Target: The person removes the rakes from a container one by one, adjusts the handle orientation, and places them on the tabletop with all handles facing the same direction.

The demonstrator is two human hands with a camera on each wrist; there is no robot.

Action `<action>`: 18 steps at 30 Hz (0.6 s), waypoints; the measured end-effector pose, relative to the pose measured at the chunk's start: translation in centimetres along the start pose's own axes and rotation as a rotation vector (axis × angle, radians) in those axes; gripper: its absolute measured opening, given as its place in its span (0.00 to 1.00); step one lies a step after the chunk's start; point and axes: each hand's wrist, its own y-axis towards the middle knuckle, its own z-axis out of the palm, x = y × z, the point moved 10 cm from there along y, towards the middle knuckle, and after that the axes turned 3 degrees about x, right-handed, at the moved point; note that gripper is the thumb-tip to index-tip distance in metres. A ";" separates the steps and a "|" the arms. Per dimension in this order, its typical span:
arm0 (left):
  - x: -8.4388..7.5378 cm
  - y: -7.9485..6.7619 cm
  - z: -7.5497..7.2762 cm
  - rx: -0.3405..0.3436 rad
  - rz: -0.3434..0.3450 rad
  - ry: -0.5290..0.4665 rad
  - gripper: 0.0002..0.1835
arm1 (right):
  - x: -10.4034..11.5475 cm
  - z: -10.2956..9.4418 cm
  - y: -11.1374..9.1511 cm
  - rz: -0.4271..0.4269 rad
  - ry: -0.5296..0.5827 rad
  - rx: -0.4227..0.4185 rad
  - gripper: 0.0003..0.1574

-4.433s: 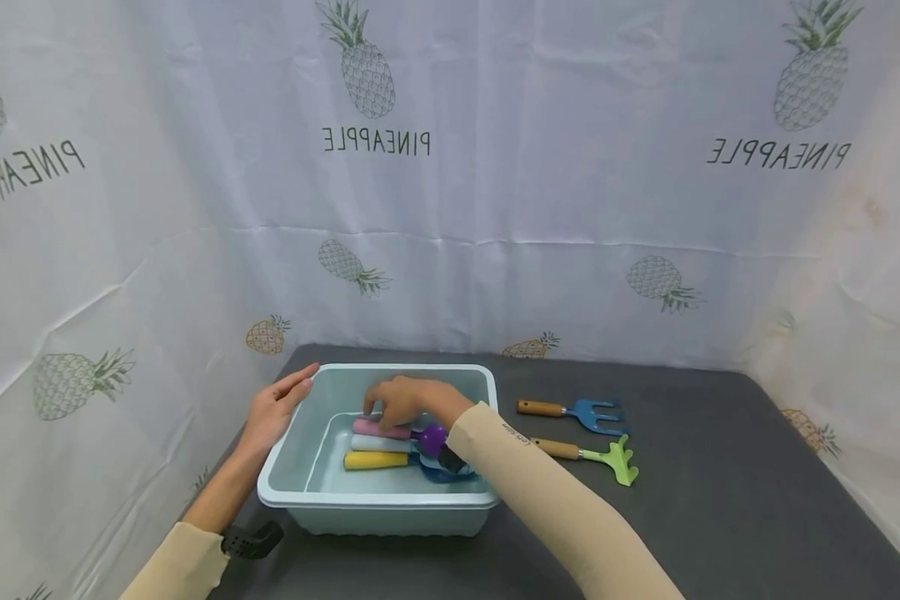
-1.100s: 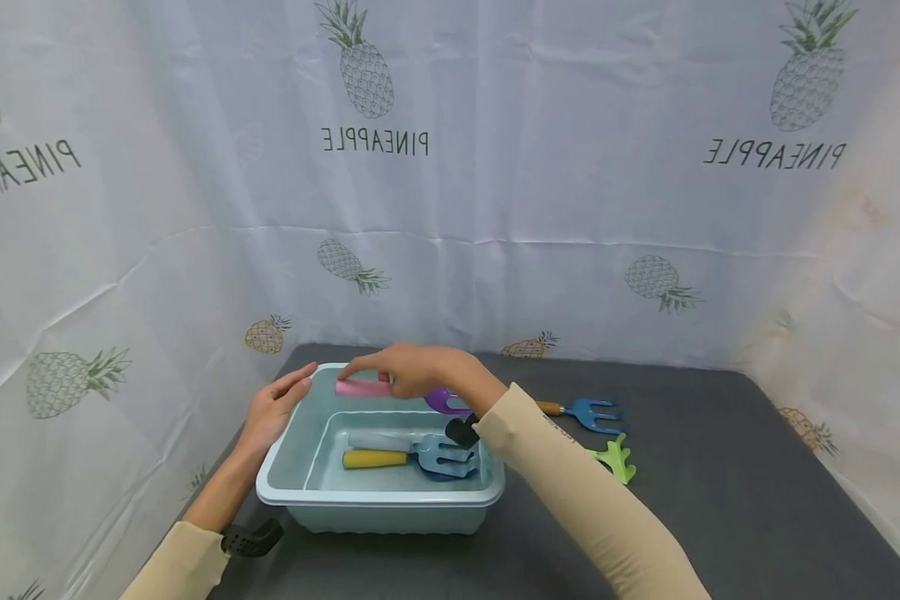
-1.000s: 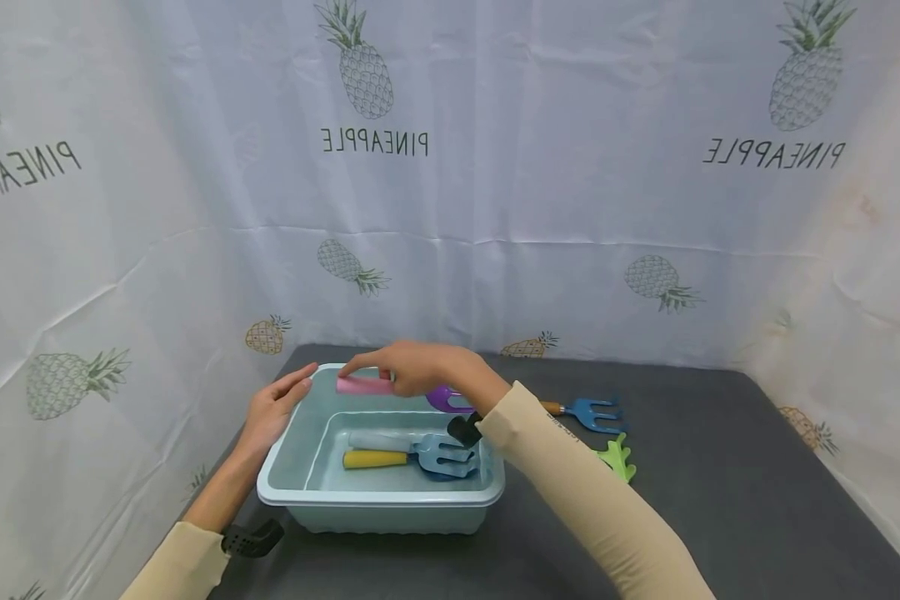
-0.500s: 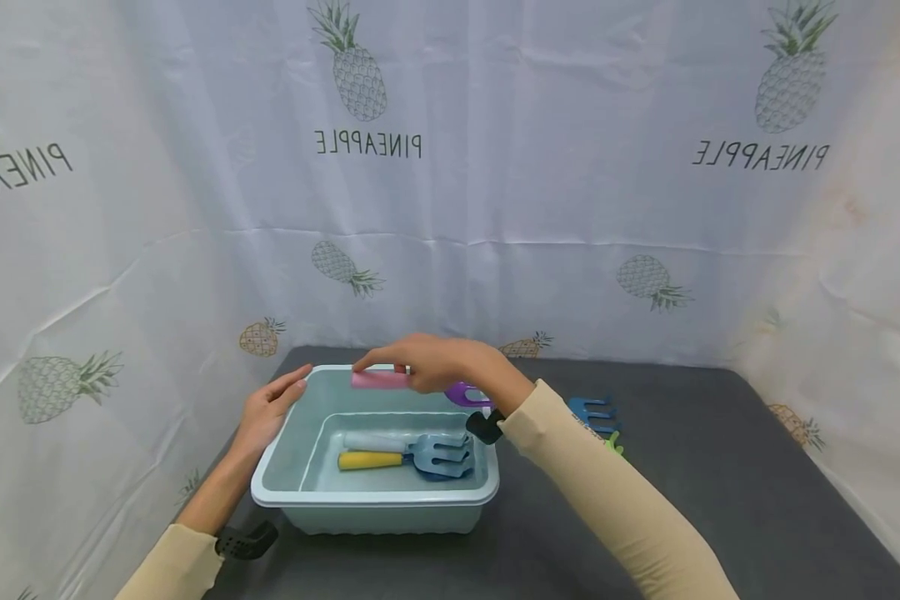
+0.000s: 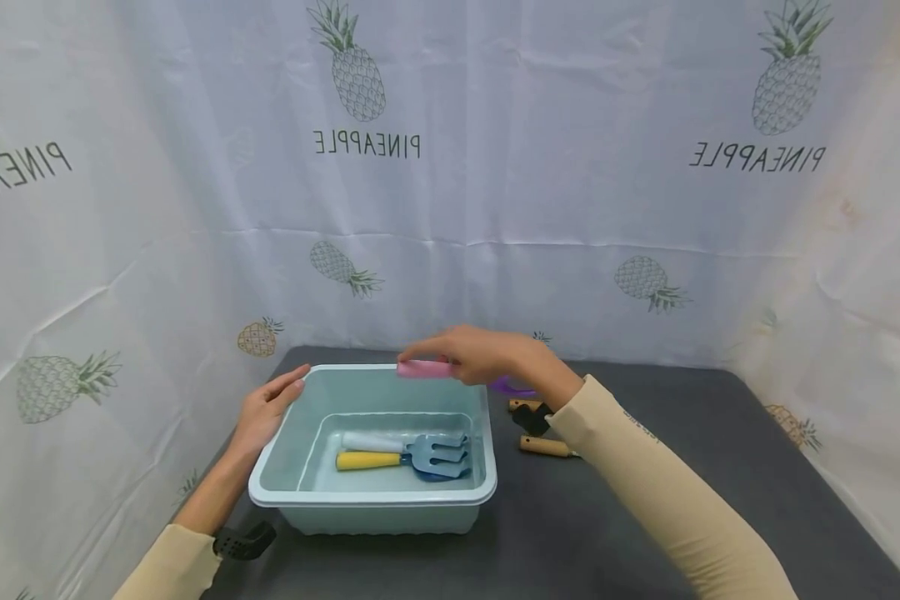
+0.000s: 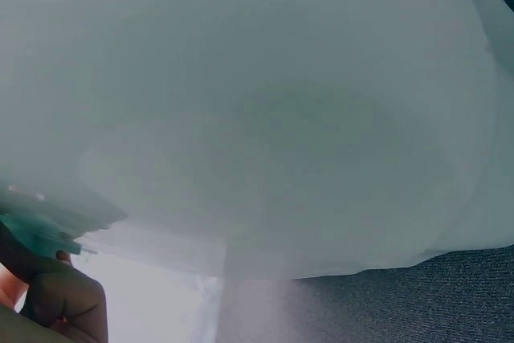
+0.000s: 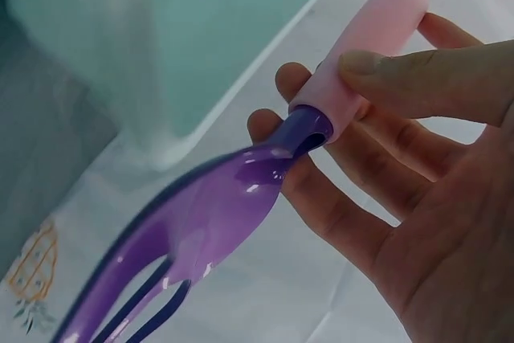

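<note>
My left hand (image 5: 270, 408) holds the rim of a pale green plastic basin (image 5: 378, 498) at its left side. In the left wrist view the basin's wall (image 6: 281, 118) fills most of the picture, with part of the hand at lower left. My right hand (image 5: 483, 354) grips the pink handle (image 5: 426, 369) of a purple garden hand fork (image 7: 217, 206), above the basin's back right corner. The right wrist view shows thumb and fingers round the handle; the tine tips leave the frame. Inside the basin lie a blue hand fork (image 5: 438, 454) and a yellow-handled tool (image 5: 367, 460), its head mostly covered.
Right of the basin, two wooden handles (image 5: 543, 446) show on the dark table (image 5: 615, 517); their heads are hidden behind the right forearm. A pineapple-print curtain (image 5: 450, 183) stands behind and along the sides.
My right hand has taken the pink-handled fork from the basin floor, lifted it and carried it right. The left hand stays at the rim.
</note>
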 end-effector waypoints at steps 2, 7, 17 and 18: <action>-0.1 -0.1 0.0 0.005 0.002 0.002 0.32 | -0.6 -0.1 -0.8 0.008 -0.003 -0.011 0.55; -0.4 -0.3 -0.2 -0.003 0.006 0.022 0.34 | -2.1 -0.3 -2.5 0.022 -0.011 -0.043 0.51; -0.8 -0.6 0.0 -0.008 0.023 0.041 0.34 | -6.0 -0.2 -6.5 0.127 0.016 -0.083 0.54; -0.8 -0.7 0.0 -0.006 0.020 0.041 0.34 | -6.3 -0.2 -6.9 0.138 0.023 -0.082 0.55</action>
